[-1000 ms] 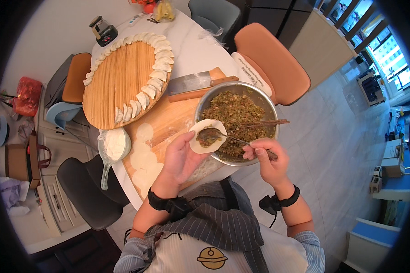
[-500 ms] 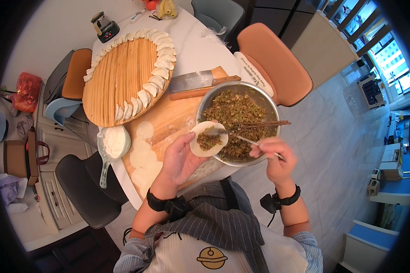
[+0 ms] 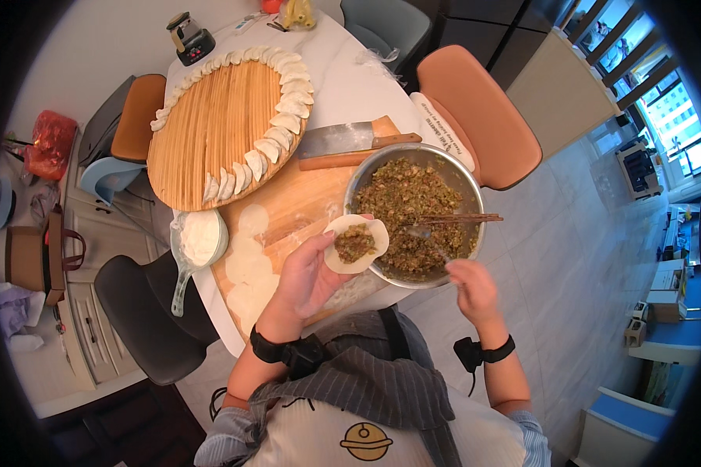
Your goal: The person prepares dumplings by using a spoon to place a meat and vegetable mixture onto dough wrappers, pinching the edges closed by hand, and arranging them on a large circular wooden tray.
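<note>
My left hand (image 3: 308, 276) holds a round dumpling wrapper (image 3: 375, 228) on its fingers, thumb at the edge. A mound of brown-green chopped filling (image 3: 355, 244) lies in the middle of the wrapper. Just right of it stands a steel bowl (image 3: 475, 183) with more filling. Into that filling dips a metal spoon (image 3: 420, 231), its handle slanting toward my right hand (image 3: 475, 289). That hand is at the bowl's near right rim, smeared by motion, so its hold on the handle is unclear. A pair of brown chopsticks (image 3: 475, 218) rests across the bowl's right side.
Folded dumplings (image 3: 294, 101) line the rim of a round wooden tray (image 3: 210, 132). Flat wrappers (image 3: 249, 261) overlap on a wooden board (image 3: 308, 198), where a cleaver (image 3: 339, 140) lies. A handled cup of flour (image 3: 200, 237) sits at the table's left edge. Chairs surround the table.
The spoon has left the wrapper and moved right into the bowl, its tip now in the filling. My right hand has shifted slightly down and right. The left hand still holds the wrapper.
</note>
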`<act>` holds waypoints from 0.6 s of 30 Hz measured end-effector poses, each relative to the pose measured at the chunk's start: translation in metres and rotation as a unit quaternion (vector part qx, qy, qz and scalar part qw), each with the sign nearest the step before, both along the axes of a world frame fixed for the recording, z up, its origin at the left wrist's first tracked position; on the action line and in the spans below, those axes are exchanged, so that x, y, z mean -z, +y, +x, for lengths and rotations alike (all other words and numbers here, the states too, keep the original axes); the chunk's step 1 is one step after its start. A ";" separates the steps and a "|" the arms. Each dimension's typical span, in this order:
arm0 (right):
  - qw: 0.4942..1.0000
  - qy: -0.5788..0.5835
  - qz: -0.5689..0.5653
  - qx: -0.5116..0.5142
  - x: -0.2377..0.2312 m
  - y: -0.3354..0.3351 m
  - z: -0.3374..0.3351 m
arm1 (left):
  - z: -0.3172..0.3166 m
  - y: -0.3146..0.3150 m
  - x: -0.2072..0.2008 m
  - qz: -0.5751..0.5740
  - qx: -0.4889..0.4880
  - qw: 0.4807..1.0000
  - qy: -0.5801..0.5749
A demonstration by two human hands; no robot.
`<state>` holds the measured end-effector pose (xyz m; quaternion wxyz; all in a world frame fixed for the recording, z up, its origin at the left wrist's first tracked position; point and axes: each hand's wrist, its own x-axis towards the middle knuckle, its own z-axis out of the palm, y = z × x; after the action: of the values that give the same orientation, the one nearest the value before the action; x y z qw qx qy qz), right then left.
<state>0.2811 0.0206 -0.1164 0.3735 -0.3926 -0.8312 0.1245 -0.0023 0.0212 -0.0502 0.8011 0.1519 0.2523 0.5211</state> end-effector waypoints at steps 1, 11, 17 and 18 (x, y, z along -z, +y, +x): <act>0.995 -0.095 0.013 -0.018 0.011 -0.001 0.005 | 0.000 -0.001 -0.001 0.001 0.006 1.000 0.000; 0.992 -0.097 0.005 -0.080 -0.023 -0.005 -0.014 | -0.003 -0.005 -0.018 0.004 0.092 0.996 -0.021; 0.965 0.035 0.245 -0.081 -0.085 0.024 -0.072 | 0.004 -0.005 -0.030 0.004 0.113 0.992 -0.050; 0.964 0.033 0.247 -0.098 -0.087 0.027 -0.074 | 0.004 -0.006 -0.032 0.002 0.108 0.993 -0.047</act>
<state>0.2071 0.0475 -0.0290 0.4722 -0.2005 -0.8576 -0.0351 0.0016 0.0149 -0.0184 0.8634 0.1552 0.1957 0.4384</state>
